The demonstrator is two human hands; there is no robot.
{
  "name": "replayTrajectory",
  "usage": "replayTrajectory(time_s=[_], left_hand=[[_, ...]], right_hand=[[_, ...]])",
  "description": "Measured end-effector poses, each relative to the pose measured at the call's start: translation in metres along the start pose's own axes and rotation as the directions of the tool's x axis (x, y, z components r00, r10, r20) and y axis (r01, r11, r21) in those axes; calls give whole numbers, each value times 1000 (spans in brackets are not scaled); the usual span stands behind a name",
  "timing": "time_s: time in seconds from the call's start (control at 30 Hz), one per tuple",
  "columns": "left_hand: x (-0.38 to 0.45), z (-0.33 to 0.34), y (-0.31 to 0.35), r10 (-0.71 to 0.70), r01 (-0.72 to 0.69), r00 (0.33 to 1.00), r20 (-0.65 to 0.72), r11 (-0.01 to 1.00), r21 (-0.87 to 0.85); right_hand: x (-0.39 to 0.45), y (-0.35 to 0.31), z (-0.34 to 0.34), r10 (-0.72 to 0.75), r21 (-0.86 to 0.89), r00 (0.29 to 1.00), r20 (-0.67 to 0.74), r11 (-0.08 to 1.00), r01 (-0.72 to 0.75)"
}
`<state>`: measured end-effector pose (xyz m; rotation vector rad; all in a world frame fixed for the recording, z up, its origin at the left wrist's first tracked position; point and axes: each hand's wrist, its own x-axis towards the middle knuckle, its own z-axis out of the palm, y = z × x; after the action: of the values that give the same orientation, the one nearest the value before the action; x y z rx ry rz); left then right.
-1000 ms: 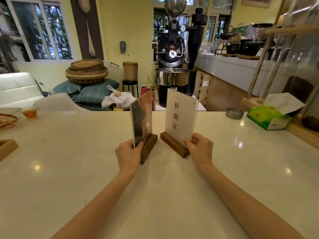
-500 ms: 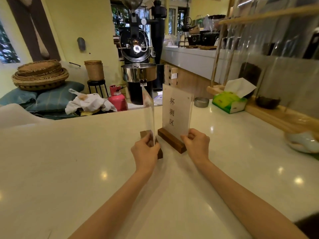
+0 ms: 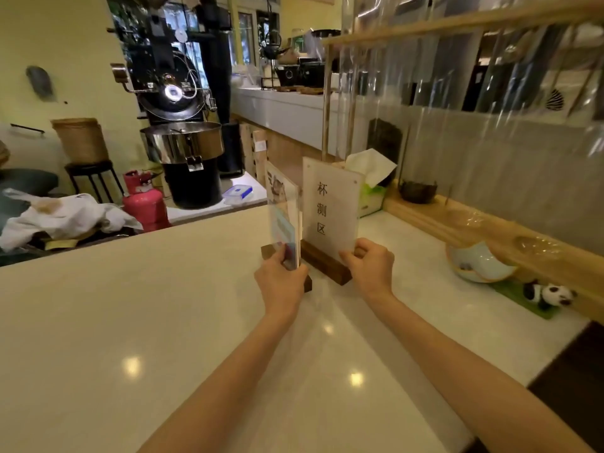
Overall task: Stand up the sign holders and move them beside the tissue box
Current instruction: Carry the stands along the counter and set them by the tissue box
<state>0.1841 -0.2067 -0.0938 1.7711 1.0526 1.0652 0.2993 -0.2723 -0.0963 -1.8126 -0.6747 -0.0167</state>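
left hand (image 3: pixel 281 282) pinches the edge-on sign holder (image 3: pixel 283 220) | right hand (image 3: pixel 371 268) pinches the lettered sign holder (image 3: pixel 330 210) | both upright, carry step | tissue box (image 3: pixel 371 197) at 1 o'clock | next: set down beside it

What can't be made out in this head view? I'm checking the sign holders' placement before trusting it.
- Tissue box: mostly hidden behind the white sign holder, so the gap between them is unclear.
- Clear sign holder: seen nearly edge-on, its printed face unreadable; its wooden base is partly covered by the left hand.
- White sign holder's lower right corner: covered by the right hand.
- Shelf contents upper right: motion-blurred.
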Motion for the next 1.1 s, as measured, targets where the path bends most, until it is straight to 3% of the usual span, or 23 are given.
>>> replayTrajectory(time_s=[0.37,0.73,1.1], left_hand=[[18,91,43,7,-3,993,114,999,-42],[16,155,70,3,5,991,132,998,-59],[15,206,87,18,-5,982,186,997,-71]], right_hand=[[81,43,-44,135,-56,985,-105,988,-141],[130,47,-65,215,-273,962,-170,927,-256],[159,68,-88,240,-267,951,-194,920,-287]])
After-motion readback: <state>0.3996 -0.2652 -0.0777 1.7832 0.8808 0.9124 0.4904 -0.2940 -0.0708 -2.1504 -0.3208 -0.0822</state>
